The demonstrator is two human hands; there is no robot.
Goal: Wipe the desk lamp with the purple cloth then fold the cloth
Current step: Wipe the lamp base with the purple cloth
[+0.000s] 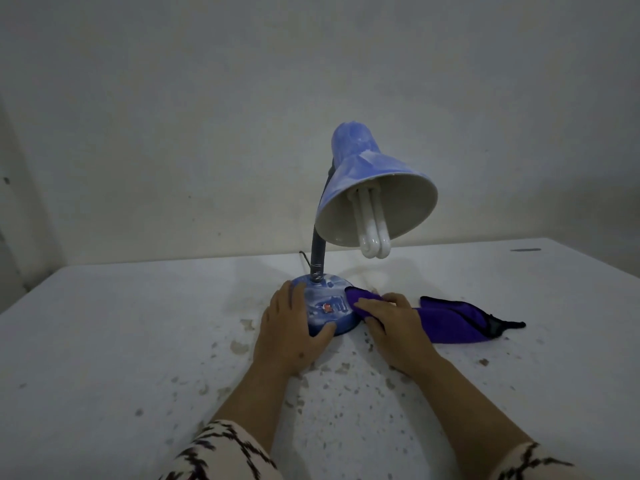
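A blue desk lamp [360,216] stands on a white, speckled worktop [138,341] near a plain pale wall [207,98]. Its round blue base [323,308] carries a small red switch [326,309], and a dark flexible neck [317,258] rises from the base to a blue cone shade [356,171] tilted toward the viewer, with a white folded-tube bulb [372,226] showing inside. The left hand [294,327] grips the left side of the base, fingers curved over the top edge and thumb pressed along the front rim. The right hand [391,323] is at the right side of the base, fingers curled over a bunched part of the purple cloth [453,323] and pressing it against the base. The rest of the cloth trails to the right of the base across the worktop, ending in a dark edge. Both forearms reach in from below, with patterned black-and-white sleeves [221,452] at the bottom corners.
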